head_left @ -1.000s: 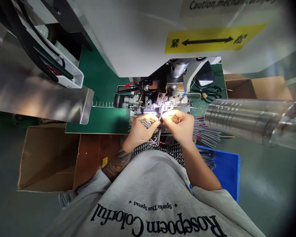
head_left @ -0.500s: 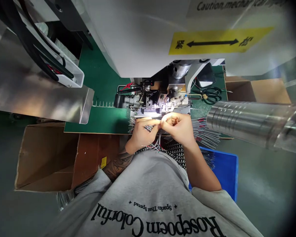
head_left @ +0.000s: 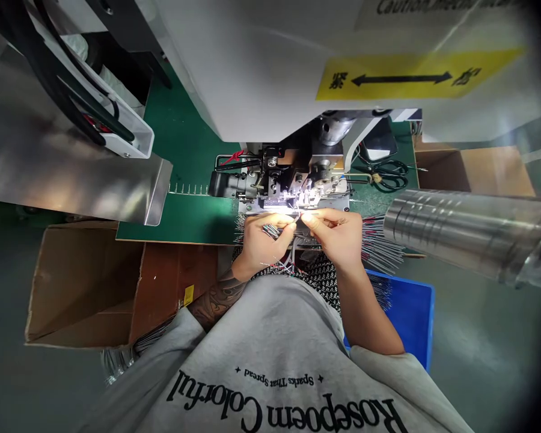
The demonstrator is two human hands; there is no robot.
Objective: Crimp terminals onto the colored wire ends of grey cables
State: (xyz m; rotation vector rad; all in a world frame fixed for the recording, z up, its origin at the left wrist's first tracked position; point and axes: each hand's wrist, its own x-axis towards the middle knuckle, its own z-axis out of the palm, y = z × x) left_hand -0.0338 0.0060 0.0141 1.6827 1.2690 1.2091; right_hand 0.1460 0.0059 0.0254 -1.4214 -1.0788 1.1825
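Just in front of the lit head of a crimping machine (head_left: 297, 174), my left hand (head_left: 264, 240) is closed in a pinch on a thin grey-white cable (head_left: 296, 219). The ends of several wires (head_left: 270, 230) show between its fingers, and a few ends with red and white tips hang below the palm. My right hand (head_left: 340, 234) sits close beside it, thumb and index finger pinched at the same cable near its tip. The exact tip between the fingers is small and partly hidden by glare.
Bundles of grey wires (head_left: 381, 243) fan out at the right table edge, above a blue bin (head_left: 415, 313). A cardboard box (head_left: 83, 288) stands at left, below a metal guard (head_left: 94, 186). A strip of terminals (head_left: 189, 190) crosses the green table (head_left: 193, 219). At right is a metal cylinder (head_left: 460, 231).
My hands have come slightly apart, the right one shifting a little to the right. The cable between the fingertips now shows upright near the machine head. The view has shifted slightly.
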